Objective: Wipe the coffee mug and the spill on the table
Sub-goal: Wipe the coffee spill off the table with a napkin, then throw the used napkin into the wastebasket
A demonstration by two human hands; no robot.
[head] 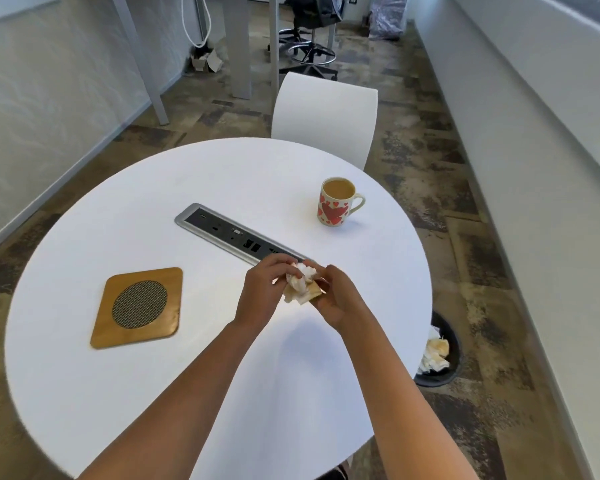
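Both hands, left hand (262,289) and right hand (336,296), pinch a crumpled tissue (300,284); the coffee mug (336,204) stands well beyond them on the tabletop (118,209).

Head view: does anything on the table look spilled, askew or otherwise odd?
No spill shows on the table. The mug stands upright, nearly full. Only the crumpled tissue, gripped by the left hand and right hand, is brown-stained, like the wads in the bin.

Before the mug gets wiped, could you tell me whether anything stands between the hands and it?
Nothing visible does. The left hand and right hand grip a stained tissue; only bare table lies between them and the mug. The socket panel sits flush, to the left.
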